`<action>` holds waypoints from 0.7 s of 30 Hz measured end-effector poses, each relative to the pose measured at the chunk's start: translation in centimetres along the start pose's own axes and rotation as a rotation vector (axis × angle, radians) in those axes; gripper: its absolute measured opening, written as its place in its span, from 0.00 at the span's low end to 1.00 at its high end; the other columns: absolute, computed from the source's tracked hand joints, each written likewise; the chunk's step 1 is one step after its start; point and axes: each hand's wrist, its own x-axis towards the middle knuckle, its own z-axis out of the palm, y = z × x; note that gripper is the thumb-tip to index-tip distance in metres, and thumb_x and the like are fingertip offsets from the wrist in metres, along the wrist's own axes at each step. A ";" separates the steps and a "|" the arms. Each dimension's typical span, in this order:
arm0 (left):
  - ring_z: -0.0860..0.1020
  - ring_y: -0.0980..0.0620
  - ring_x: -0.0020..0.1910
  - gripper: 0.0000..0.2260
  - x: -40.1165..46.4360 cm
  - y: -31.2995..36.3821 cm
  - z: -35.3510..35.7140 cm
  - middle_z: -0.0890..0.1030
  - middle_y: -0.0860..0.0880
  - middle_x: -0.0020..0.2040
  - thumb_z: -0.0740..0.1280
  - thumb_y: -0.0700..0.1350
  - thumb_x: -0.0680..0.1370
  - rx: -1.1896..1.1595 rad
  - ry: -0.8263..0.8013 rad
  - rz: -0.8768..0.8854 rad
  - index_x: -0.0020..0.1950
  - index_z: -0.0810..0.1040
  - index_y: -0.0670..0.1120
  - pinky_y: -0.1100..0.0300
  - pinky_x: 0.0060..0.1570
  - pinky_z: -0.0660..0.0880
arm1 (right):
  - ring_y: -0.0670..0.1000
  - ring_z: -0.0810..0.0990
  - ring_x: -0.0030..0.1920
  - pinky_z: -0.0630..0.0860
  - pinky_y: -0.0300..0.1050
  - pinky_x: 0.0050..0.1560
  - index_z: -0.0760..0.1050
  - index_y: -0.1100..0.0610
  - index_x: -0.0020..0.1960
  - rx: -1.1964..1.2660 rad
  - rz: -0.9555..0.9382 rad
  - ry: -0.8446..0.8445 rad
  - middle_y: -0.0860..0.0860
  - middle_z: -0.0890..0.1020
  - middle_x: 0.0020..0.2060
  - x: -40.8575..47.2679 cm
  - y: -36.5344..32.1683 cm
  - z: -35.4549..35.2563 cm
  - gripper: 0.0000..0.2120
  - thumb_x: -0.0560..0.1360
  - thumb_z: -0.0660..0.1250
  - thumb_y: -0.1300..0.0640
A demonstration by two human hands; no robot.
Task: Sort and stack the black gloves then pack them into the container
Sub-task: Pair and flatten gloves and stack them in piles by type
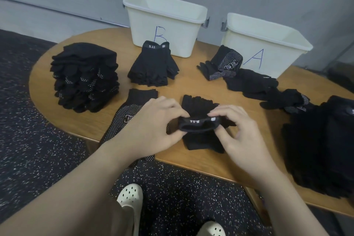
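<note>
My left hand (151,126) and my right hand (239,134) both pinch the cuff of a black fingerless glove (199,109) that lies at the table's front middle, its white label facing up. Under my left wrist lies a dotted black glove (124,115) hanging over the table edge. A tall stack of dotted gloves (84,76) stands at the left. A smaller stack of fingerless gloves (153,65) sits before the white container marked B (166,23). The container marked A (268,48) stands at the back right, with a few dotted gloves (224,63) in front.
Loose black gloves (268,90) trail toward a large unsorted heap (321,145) at the right edge. The round wooden table (183,84) stands against a grey wall. Below it are dark speckled floor and my white shoes (130,197).
</note>
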 end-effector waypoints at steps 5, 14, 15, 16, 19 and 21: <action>0.73 0.61 0.59 0.21 -0.8 1.0 0.2 0.79 0.60 0.61 0.67 0.62 0.78 0.079 -0.037 0.028 0.68 0.79 0.55 0.57 0.64 0.69 | 0.46 0.74 0.65 0.67 0.32 0.64 0.81 0.50 0.58 -0.044 0.036 0.065 0.43 0.79 0.58 -0.7 0.6 -0.3 0.16 0.75 0.73 0.66; 0.78 0.55 0.56 0.24 0.2 3.7 2.5 0.80 0.58 0.60 0.66 0.64 0.77 0.203 0.013 0.014 0.68 0.79 0.53 0.55 0.58 0.76 | 0.45 0.73 0.64 0.67 0.39 0.62 0.70 0.50 0.73 -0.059 0.320 0.033 0.42 0.75 0.61 -0.2 1.2 -0.3 0.29 0.74 0.76 0.50; 0.79 0.55 0.55 0.23 0.3 4.0 2.8 0.81 0.58 0.59 0.67 0.63 0.77 0.213 0.027 0.004 0.67 0.79 0.53 0.55 0.57 0.77 | 0.46 0.74 0.64 0.68 0.40 0.62 0.70 0.50 0.73 -0.054 0.329 0.024 0.43 0.75 0.61 -0.1 1.3 -0.3 0.30 0.74 0.76 0.50; 0.79 0.54 0.54 0.21 0.5 4.2 3.0 0.81 0.58 0.57 0.68 0.62 0.77 0.216 0.041 -0.008 0.65 0.80 0.53 0.56 0.55 0.77 | 0.46 0.74 0.64 0.69 0.41 0.63 0.70 0.49 0.73 -0.052 0.335 0.013 0.43 0.76 0.62 0.0 1.4 -0.4 0.30 0.74 0.77 0.49; 0.79 0.55 0.50 0.17 1.0 4.5 3.4 0.82 0.59 0.54 0.65 0.61 0.78 0.188 0.065 -0.038 0.61 0.82 0.54 0.57 0.50 0.77 | 0.38 0.76 0.55 0.70 0.30 0.56 0.69 0.44 0.71 -0.038 0.393 -0.042 0.36 0.76 0.56 0.2 1.7 -1.6 0.29 0.75 0.77 0.51; 0.78 0.57 0.50 0.17 1.1 4.5 3.4 0.82 0.60 0.52 0.62 0.61 0.79 0.159 0.084 -0.053 0.60 0.83 0.55 0.61 0.48 0.76 | 0.34 0.78 0.51 0.72 0.26 0.51 0.70 0.44 0.70 0.034 0.460 -0.053 0.35 0.77 0.53 0.4 2.2 -2.9 0.27 0.76 0.76 0.54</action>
